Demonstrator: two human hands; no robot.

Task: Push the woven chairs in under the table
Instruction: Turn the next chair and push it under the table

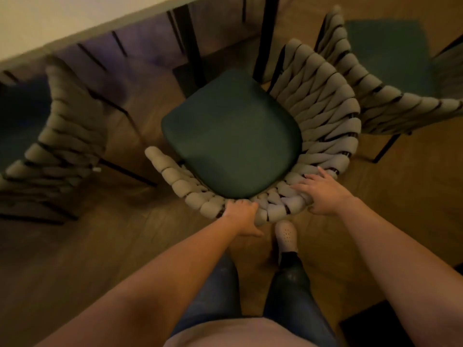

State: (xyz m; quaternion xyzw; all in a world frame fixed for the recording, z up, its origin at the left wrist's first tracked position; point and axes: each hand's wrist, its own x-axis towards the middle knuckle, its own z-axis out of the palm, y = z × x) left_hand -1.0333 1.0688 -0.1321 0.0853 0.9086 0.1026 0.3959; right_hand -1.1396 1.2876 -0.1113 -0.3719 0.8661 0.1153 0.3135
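Observation:
A woven chair [323,101] with a grey braided back and a dark green seat cushion [230,136] stands in the middle, facing the white table [75,18] at the top left. My left hand [241,214] grips the braided back rim at its near edge. My right hand [323,194] lies flat on the rim farther right, fingers spread over the braids. The seat's front reaches the black table legs [190,46]. A second woven chair [60,136] sits to the left, partly under the table. A third woven chair [390,101] stands at the right.
Wooden floor [75,259] surrounds the chairs. My legs in dark jeans and a white perforated shoe [286,235] are just behind the middle chair. A dark object [380,324] lies on the floor at the bottom right.

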